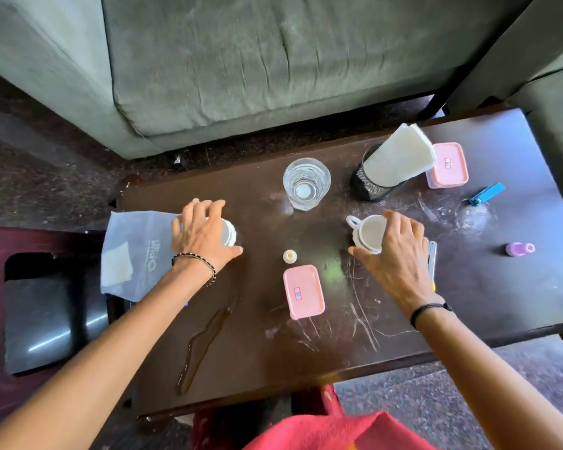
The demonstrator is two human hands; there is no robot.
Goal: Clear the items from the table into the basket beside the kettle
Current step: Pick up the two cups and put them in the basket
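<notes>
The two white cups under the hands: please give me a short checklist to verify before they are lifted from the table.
1. Left hand covers the left white cup: ok.
2. Right hand holds the right white cup by its side: ok.
3. Right cup empty: ok, inside looks dry.
4. Left cup empty: cannot tell, hand hides it.
5. Basket and kettle in view: not ok, neither appears.
6. Lifting path free of the glass: ok, it stands apart.
</notes>
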